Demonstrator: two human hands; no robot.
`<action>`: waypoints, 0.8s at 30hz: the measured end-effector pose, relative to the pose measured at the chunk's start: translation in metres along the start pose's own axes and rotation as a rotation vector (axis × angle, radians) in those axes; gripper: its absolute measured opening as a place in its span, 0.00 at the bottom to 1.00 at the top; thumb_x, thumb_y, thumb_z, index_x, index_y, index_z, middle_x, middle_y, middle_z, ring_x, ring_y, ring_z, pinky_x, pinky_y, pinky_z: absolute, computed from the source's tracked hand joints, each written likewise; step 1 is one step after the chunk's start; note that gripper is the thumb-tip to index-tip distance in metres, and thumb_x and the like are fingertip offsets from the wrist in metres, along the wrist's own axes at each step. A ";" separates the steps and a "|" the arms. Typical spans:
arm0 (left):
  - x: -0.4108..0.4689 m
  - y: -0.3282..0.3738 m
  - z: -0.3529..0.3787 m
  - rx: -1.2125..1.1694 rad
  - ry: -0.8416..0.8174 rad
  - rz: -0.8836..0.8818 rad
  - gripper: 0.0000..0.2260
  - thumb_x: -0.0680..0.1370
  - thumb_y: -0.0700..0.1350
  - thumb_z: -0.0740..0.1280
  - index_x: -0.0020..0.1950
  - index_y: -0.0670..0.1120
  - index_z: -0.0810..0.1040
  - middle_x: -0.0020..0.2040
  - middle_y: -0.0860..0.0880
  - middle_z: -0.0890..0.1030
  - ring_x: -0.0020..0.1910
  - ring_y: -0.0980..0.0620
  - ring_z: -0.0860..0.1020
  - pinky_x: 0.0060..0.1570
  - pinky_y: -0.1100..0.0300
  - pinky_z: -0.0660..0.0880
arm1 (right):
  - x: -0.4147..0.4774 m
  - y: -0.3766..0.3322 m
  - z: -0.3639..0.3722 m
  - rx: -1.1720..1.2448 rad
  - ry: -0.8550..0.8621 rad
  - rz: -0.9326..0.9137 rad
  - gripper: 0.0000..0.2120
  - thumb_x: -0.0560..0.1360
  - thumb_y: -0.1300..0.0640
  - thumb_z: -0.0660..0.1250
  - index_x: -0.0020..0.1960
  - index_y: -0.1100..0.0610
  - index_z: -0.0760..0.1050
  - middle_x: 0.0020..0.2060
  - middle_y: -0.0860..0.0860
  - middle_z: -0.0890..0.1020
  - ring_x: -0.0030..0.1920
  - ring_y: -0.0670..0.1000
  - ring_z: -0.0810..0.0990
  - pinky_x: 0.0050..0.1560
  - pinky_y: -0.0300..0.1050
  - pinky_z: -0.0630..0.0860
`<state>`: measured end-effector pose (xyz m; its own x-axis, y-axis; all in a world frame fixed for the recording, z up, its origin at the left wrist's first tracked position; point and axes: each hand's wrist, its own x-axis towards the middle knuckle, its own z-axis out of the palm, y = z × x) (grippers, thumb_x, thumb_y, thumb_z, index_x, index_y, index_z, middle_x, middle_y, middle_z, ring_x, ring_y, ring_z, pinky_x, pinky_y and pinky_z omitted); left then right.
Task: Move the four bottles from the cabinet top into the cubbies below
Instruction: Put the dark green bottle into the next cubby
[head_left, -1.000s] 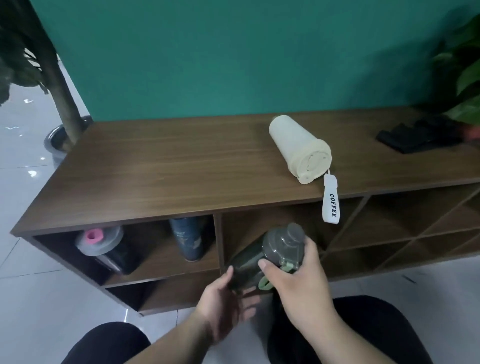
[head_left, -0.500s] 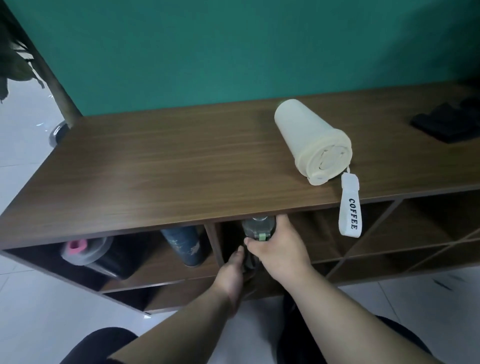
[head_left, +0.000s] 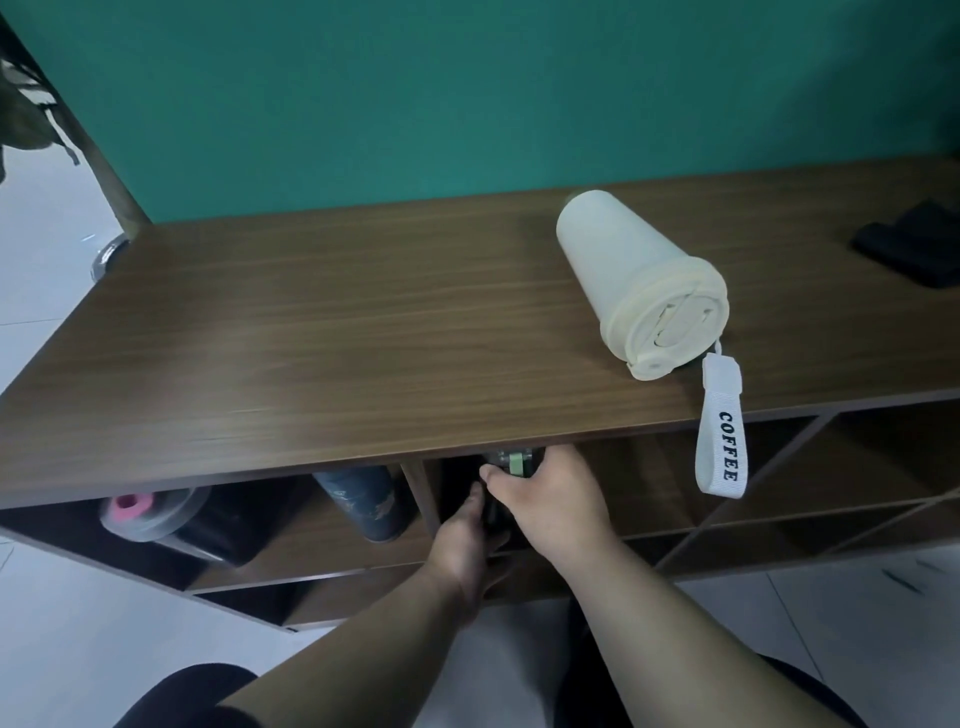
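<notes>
Grey bottle now inside the middle cubby, both hands on it.

R hand (head_left: 553, 501) fingers clenched on the grey bottle (head_left: 511, 462) near its green cap latch; L hand (head_left: 462, 545) pressed to its lower side, grip can't tell. Vs 1 s ago bottle has gone from in front of the cabinet to under the top edge. Cream cup (head_left: 641, 283) lies on the surface (head_left: 311, 332), unmoved; pink-lid bottle (head_left: 150, 512) & blue bottle (head_left: 366, 501) in left cubby.

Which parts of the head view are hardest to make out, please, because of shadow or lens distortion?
Head view: the dark green bottle sits in deep cubby shadow, mostly hidden by both hands, the right hand and left hand; the cabinet top bows from wide-angle distortion.
</notes>
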<state>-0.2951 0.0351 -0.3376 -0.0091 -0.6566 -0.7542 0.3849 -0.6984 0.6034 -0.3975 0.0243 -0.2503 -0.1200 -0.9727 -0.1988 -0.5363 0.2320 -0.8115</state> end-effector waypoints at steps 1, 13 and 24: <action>0.000 0.000 0.000 -0.002 0.009 0.001 0.26 0.79 0.66 0.57 0.72 0.56 0.74 0.70 0.49 0.78 0.68 0.46 0.76 0.59 0.48 0.69 | 0.000 0.001 0.000 0.012 -0.004 -0.007 0.15 0.66 0.45 0.75 0.49 0.49 0.79 0.44 0.44 0.84 0.44 0.47 0.81 0.45 0.44 0.77; -0.020 0.001 0.000 0.038 0.056 0.009 0.23 0.79 0.65 0.56 0.63 0.53 0.79 0.65 0.51 0.81 0.62 0.48 0.78 0.58 0.47 0.71 | -0.005 0.008 0.002 0.036 -0.073 0.044 0.33 0.63 0.43 0.78 0.63 0.48 0.69 0.58 0.43 0.79 0.60 0.50 0.80 0.51 0.42 0.72; -0.070 -0.032 -0.020 0.073 -0.025 -0.086 0.20 0.81 0.56 0.62 0.63 0.43 0.81 0.57 0.38 0.85 0.51 0.40 0.82 0.45 0.51 0.75 | -0.108 -0.042 -0.089 0.019 0.312 -0.201 0.11 0.70 0.48 0.72 0.52 0.41 0.79 0.44 0.38 0.82 0.49 0.41 0.79 0.56 0.46 0.76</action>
<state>-0.2882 0.1092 -0.3093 -0.0625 -0.5995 -0.7980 0.3133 -0.7709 0.5546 -0.4363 0.1186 -0.1463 -0.2639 -0.9543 0.1405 -0.5597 0.0329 -0.8280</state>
